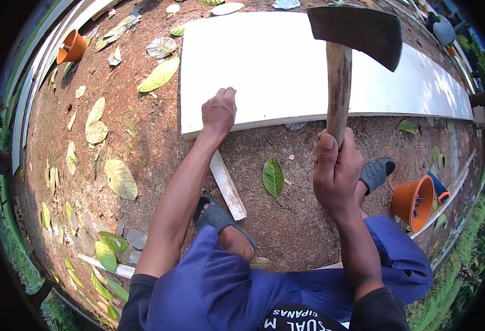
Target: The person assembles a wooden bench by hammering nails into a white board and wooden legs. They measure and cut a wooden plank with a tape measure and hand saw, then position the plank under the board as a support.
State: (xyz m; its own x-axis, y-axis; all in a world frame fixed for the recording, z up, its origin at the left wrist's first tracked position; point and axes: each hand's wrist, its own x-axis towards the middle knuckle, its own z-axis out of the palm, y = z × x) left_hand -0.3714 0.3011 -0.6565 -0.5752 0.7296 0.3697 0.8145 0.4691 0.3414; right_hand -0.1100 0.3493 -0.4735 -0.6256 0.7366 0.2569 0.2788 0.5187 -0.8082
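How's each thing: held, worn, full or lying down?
Hatchet, held up
Right hand, closed around hatchet
White board, lying flat
Left hand, curled, over white board
Right orange pot, holding small dark things
Left orange pot, contents unclear
Sandals, worn
Green leaf, on ground

This is an open-air yard or garden used as a makeshift work spot: bare brown earth (295,234) scattered with fallen leaves (120,179) lies under dappled sunlight, and a strip of green grass (463,243) borders it on the right. Its working side shows in a wooden-handled hatchet (339,74), a long white board (248,60) stretched low across the ground, and an orange pot (401,201) with small dark pieces (418,205) inside.
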